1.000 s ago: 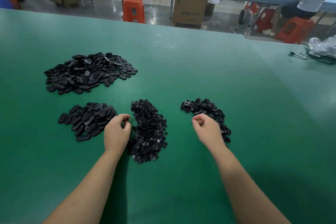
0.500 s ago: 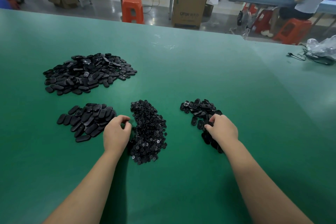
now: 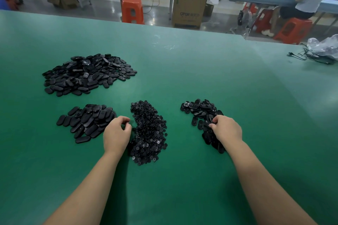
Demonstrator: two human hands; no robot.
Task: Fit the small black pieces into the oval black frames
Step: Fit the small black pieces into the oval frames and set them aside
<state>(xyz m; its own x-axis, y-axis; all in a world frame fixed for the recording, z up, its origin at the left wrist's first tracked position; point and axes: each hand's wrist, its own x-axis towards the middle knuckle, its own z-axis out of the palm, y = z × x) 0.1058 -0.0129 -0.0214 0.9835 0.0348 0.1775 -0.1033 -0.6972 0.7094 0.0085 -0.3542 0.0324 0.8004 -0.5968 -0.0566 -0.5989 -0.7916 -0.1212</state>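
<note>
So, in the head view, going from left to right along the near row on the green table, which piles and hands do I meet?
Pile of oval pieces → left hand → heap of small black pieces → right hand, on the right pile of oval frames.

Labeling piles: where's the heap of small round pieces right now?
Head view: the heap of small round pieces lies on the green table, centre-near, between the left hand and right hand, with oval-frame piles either side.
</note>
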